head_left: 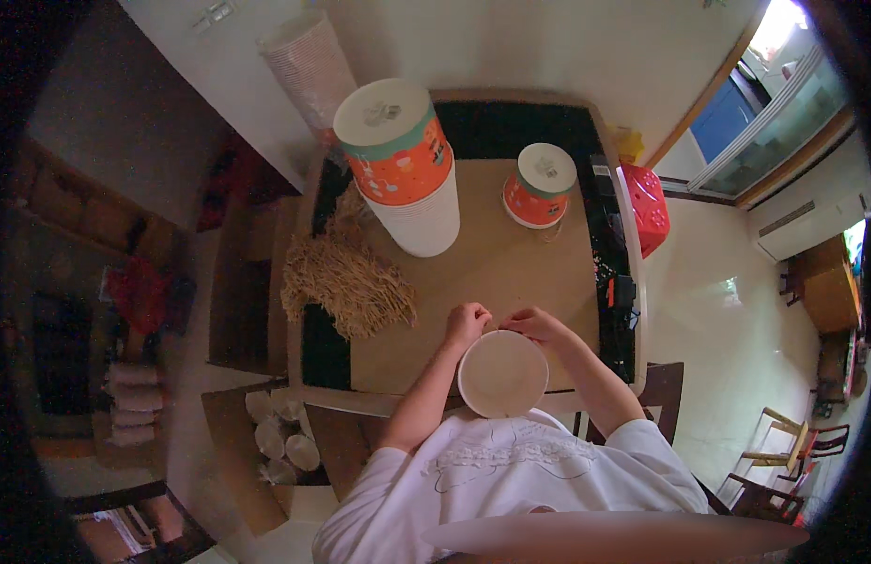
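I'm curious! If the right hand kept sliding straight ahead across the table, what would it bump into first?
Probably the small orange-and-white paper cup stack. The right hand, at the white bowl, points up the brown table; bare tabletop lies between, though depth is unclear.

We see a tall stack of paper tubs (404,169) with orange-and-green printed labels at the table's back. A shorter matching stack (539,185) stands to its right.

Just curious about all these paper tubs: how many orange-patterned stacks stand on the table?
2. A tall stack stands at the table's far left beside the straw-like bundle; a short one stands far right. The plain white tub in both hands isn't counted.
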{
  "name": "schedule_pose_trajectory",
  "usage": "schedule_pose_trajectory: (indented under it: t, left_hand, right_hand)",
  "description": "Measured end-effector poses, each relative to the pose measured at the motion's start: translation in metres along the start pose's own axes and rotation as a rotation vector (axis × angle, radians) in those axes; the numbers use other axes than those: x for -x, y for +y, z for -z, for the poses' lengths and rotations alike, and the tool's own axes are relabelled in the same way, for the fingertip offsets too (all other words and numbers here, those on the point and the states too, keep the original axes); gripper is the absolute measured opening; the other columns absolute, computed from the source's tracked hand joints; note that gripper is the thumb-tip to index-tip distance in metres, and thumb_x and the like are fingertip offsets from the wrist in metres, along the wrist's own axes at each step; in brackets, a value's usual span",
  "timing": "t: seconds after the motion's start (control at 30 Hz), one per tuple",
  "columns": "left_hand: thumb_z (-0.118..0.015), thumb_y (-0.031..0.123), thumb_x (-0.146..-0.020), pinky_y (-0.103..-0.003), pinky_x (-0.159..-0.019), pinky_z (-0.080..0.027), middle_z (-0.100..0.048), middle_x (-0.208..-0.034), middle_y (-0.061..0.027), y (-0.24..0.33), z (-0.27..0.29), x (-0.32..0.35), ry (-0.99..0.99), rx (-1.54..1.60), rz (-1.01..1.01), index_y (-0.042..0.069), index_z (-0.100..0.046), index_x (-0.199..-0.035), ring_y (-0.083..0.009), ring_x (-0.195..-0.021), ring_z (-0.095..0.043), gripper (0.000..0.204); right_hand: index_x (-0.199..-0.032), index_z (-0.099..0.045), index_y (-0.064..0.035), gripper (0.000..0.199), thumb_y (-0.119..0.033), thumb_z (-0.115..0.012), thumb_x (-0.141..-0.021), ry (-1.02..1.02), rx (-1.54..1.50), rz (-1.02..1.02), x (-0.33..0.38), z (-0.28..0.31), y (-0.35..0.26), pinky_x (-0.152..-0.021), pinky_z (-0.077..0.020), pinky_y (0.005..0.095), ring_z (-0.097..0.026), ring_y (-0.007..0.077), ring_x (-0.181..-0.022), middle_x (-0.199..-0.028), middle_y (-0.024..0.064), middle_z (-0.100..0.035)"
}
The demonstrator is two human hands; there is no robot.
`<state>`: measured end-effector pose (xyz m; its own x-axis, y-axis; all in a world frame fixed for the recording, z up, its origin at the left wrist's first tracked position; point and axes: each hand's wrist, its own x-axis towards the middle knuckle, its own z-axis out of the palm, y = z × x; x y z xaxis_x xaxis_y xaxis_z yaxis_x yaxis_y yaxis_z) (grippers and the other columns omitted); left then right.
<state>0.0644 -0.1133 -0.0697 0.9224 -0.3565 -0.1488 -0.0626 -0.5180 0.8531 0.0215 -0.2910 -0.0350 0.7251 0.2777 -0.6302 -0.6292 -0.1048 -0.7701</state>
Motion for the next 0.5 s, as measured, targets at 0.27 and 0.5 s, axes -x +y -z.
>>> schedule_pose_trajectory:
  t: [0.27,0.5]
  left_hand:
    - [-0.056,0.010,-0.075,-0.027,-0.055,-0.046,-0.060,-0.063,-0.0064,0.004,-0.002,-0.003,0.042,0.262,0.021,0.001,-0.060,-0.078,-0.0135,-0.058,-0.058,0.010]
    - [-0.056,0.007,-0.079,-0.023,-0.059,-0.048,-0.061,-0.075,-0.0049,0.006,0.011,-0.003,-0.175,0.713,0.240,0.001,-0.060,-0.090,-0.0113,-0.065,-0.058,0.013]
  right_hand:
    - [-0.079,-0.064,-0.0059,0.020,-0.025,-0.059,-0.079,-0.039,-0.037,-0.054,-0.005,-0.008,-0.009,-0.041,-0.0364,0.0190,-0.049,0.0044,-0.051,-0.064,-0.0012,-0.056]
    - [-0.075,-0.062,-0.0067,0.018,-0.024,-0.062,-0.077,-0.001,-0.148,-0.059,0.009,-0.017,-0.026,-0.040,-0.0347,0.0174,-0.048,0.0037,-0.050,-0.062,-0.0028,-0.054]
